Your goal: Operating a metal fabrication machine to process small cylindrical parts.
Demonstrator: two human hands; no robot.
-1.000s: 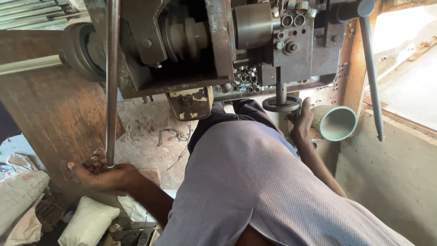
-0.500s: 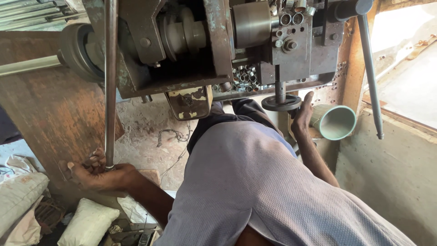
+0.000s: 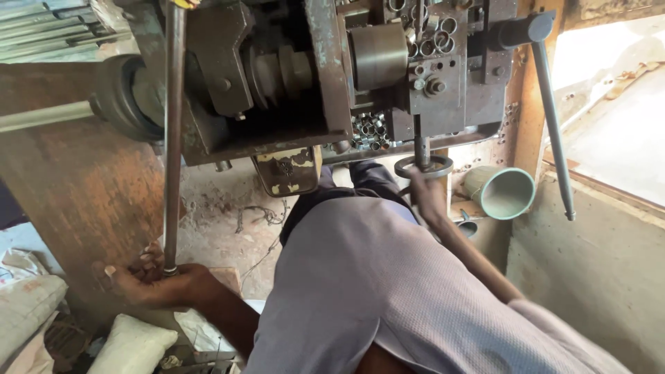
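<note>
We see left hand (image 3: 156, 284) lower left closed round bottom end of long rusty rod (image 3: 173, 138), right hand (image 3: 424, 192) center gripping small handwheel (image 3: 423, 166) under machine (image 3: 312, 76); risk, imo: rod slips or fingers pinched near moving parts.

A pale, stuffed sack (image 3: 131, 344) lies at seven o'clock, low in the view. A second whitish sack (image 3: 24, 308) sits at eight o'clock by the left edge. At centre, a worn yellowish plate (image 3: 287, 170) with chipped paint hangs beneath the machine.
</note>
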